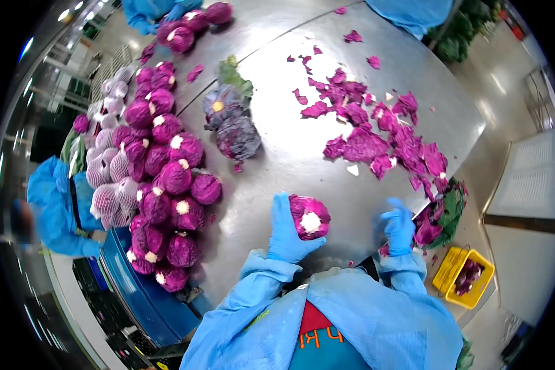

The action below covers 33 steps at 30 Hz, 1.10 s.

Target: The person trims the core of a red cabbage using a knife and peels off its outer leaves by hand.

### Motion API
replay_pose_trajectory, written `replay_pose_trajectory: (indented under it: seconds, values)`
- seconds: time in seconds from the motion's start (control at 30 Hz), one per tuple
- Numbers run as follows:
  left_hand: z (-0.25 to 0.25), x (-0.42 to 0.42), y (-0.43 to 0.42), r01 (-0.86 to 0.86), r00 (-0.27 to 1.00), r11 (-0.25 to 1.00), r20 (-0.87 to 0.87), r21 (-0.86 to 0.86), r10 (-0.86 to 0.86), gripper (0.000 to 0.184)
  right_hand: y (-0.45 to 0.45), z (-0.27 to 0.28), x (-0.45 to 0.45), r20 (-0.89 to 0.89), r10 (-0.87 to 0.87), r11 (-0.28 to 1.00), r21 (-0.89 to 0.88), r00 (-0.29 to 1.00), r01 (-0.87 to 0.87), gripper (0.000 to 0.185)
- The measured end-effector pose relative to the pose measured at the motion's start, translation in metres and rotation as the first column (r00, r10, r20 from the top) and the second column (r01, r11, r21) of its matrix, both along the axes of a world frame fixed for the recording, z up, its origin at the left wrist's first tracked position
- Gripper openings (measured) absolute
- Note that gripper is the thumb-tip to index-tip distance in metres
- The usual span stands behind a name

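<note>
A purple cabbage (309, 217) with its white cut stem facing up is held by my left hand (288, 234), in a blue glove, over the steel table (253, 203). My right hand (398, 227), also gloved in blue, is apart from the cabbage, near the table's right edge. Motion blurs its fingers, and whether they hold anything cannot be made out. Loose purple leaves (367, 145) lie scattered beyond my hands. Two duller cabbages (237, 137) with outer leaves sit farther up the table.
Many trimmed cabbages (172, 179) are heaped at the left, beside netted ones (108, 203). A co-worker (58, 203) stands at the far left; another's gloved hands (145, 24) are at the top. A yellow crate (441, 277) and a leaf-filled container (453, 213) stand at the right.
</note>
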State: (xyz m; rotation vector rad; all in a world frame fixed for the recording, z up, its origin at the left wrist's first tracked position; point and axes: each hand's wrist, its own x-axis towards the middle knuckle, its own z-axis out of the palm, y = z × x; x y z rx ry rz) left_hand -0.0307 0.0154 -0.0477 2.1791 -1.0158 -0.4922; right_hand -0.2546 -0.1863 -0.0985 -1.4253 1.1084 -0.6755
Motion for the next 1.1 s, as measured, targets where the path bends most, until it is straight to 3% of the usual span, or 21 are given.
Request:
replay_pose_trajectory:
  seconds: [0.03,0.07,0.1,0.17,0.2,0.27,0.43,0.6,0.73,0.83,0.9,1.03,1.1]
  values:
    - [-0.004,0.003,0.001,-0.008,1.0,1.0,-0.016,0.007,0.008,0.136,0.01,0.005,0.01,-0.124,0.196,0.963,-0.163,0.973,-0.215,0.025]
    - [-0.006,0.006,0.001,-0.02,0.999,1.0,-0.029,0.013,0.02,0.137,0.013,0.011,0.02,-0.342,0.419,0.872,-0.109,0.841,-0.478,0.032]
    - [-0.006,0.009,0.0,-0.036,0.997,0.999,-0.067,-0.016,0.035,0.135,0.029,0.021,0.04,-0.439,0.403,0.873,-0.08,0.803,-0.482,0.038]
    - [-0.006,0.01,-0.004,-0.146,0.922,0.981,-0.377,-0.131,0.087,0.135,0.046,0.034,0.066,-0.443,0.434,0.727,-0.341,0.784,-0.595,0.041]
    - [-0.007,0.011,-0.005,-0.222,0.847,0.96,-0.522,-0.17,0.103,0.135,0.051,0.038,0.074,-0.45,0.466,0.707,-0.329,0.762,-0.626,0.042]
    - [-0.011,0.017,-0.002,-0.148,0.912,0.98,-0.402,-0.133,0.083,0.131,0.055,0.043,0.086,-0.464,0.535,0.652,-0.305,0.706,-0.694,0.044]
    - [-0.005,0.017,-0.003,-0.14,0.977,0.99,-0.166,-0.019,0.135,0.122,0.038,0.044,0.1,-0.496,0.605,0.508,-0.362,0.623,-0.781,0.045]
    - [0.012,0.031,-0.021,-0.09,0.956,0.995,-0.276,0.052,0.101,0.128,0.026,0.046,0.103,-0.543,0.629,0.383,-0.407,0.557,-0.829,0.047]
    - [0.0,0.03,-0.027,-0.118,0.98,0.984,-0.145,0.137,0.137,0.123,0.019,0.042,0.105,-0.58,0.607,0.378,-0.392,0.544,-0.839,0.048]
    - [0.004,0.032,-0.033,-0.165,0.956,0.97,-0.213,0.18,0.202,0.123,0.014,0.045,0.112,-0.647,0.555,0.391,-0.352,0.523,-0.85,0.048]
    - [0.011,0.036,-0.041,-0.109,0.948,0.968,-0.271,0.224,0.169,0.126,0.015,0.048,0.12,-0.691,0.509,0.43,-0.313,0.514,-0.847,0.049]
    - [0.023,0.039,-0.05,-0.092,0.885,0.941,-0.405,0.326,0.227,0.129,0.001,0.044,0.135,-0.631,0.532,0.469,-0.334,0.564,-0.817,0.048]
    - [0.017,0.024,-0.045,-0.066,0.982,0.953,-0.152,0.295,0.115,0.128,-0.025,0.013,0.151,-0.637,0.448,0.463,-0.435,0.627,-0.772,0.042]
